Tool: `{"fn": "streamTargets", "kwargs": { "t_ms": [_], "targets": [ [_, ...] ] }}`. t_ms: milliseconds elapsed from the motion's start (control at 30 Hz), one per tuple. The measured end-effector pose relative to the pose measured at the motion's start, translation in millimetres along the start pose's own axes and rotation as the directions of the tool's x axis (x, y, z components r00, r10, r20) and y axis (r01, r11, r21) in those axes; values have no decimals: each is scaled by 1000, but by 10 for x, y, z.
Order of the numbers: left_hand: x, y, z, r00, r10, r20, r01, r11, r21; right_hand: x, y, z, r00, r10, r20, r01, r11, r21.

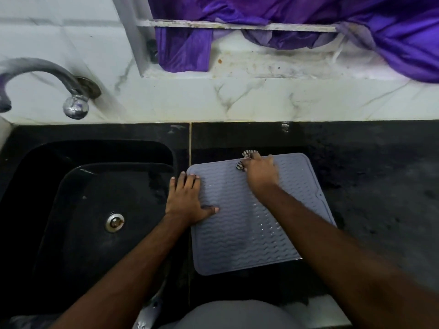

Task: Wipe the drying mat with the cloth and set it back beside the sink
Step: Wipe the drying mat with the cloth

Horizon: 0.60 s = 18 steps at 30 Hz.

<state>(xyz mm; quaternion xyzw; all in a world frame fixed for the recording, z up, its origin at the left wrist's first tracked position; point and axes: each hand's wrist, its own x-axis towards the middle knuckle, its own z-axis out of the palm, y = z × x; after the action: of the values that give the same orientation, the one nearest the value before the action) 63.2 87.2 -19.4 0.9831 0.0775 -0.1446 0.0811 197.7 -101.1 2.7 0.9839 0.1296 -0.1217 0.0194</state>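
Clenched around the cloth, the right hand is pressing it on the far part of the drying mat, while the left hand is lying flat, fingers straight, pinning the mat's left edge. Wiping seems under way; the nearer ridges are showing wet glints. Lying on the bench just beside the sink, the mat is leaving open room to its right.

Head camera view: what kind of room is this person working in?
Most likely a home kitchen. A black sink with a metal tap above it sits in a dark stone counter, backed by white marble-look tiles. A grey drying mat lies beside the sink.
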Motion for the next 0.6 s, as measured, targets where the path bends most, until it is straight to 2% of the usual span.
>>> {"fn": "streamTargets", "kwargs": {
  "t_ms": [100, 167, 233, 333, 500, 600],
  "targets": [
    [-44, 11, 4, 1000, -24, 15, 24, 999, -23, -48, -247, -138, 999, 21, 32, -22, 999, 44],
    [-52, 35, -16, 999, -30, 18, 30, 999, -16, -185, -475, -87, 993, -113, -32, 117, 978, 171],
    [-53, 58, -57, 998, -50, 44, 50, 999, -2, -298, -722, 39, 965, -241, -102, 258, 940, 223],
    [-69, 87, -94, 995, -63, 73, 61, 998, 28, -327, -924, 259, 946, -299, -128, 323, 905, 275],
    [-41, 102, -122, 996, -68, 65, 62, 994, 91, -205, -765, 272, 866, -476, -150, 491, 867, 82],
    [-24, 96, -154, 991, -84, 102, 67, 986, 155, -186, -582, 154, 880, -453, -145, 456, 890, -8]
  ]
}}
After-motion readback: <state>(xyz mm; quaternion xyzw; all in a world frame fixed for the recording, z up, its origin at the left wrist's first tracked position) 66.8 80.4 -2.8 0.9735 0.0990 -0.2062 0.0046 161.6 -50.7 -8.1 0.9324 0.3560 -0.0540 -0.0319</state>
